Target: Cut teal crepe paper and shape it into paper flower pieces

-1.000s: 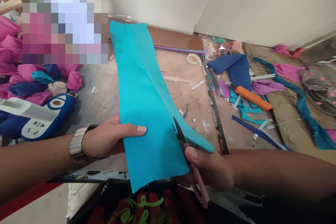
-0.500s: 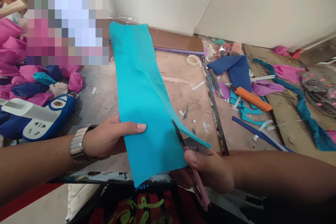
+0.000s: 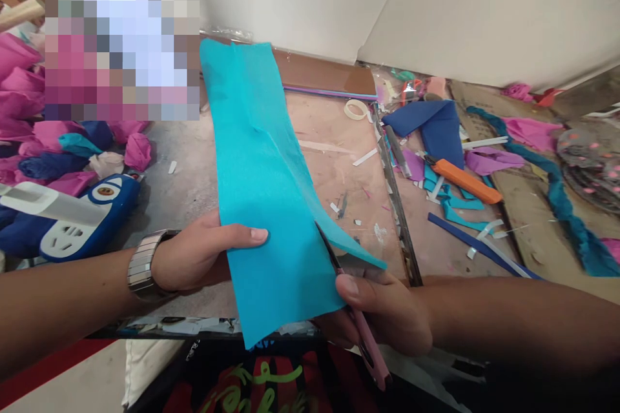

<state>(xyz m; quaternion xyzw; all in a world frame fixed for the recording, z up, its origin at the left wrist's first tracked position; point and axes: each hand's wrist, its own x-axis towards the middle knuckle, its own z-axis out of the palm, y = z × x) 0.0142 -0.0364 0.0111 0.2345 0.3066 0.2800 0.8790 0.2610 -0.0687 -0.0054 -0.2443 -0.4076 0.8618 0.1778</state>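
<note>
head view: left hand (image 3: pixel 194 259) is pinching the teal crepe sheet (image 3: pixel 261 181) near its lower end, holding it up over the table (image 3: pixel 194 181). right hand (image 3: pixel 382 313) is clenching pink snips (image 3: pixel 361 322), cutting lengthwise; cut looks barely begun, most of the sheet uncut.

Both my forearms reach in from the lower corners, hands meeting low in the frame.

My left hand (image 3: pixel 194 261) sits at lower left, wrist straight, thumb stretched flat toward the centre and pressed down in a pinch, the other fingers hidden beneath. My right hand (image 3: pixel 382 316) sits at lower centre-right, curled closed, knuckles toward me, thumb laid on top and pointing left, the forearm running off to the right edge.
</note>
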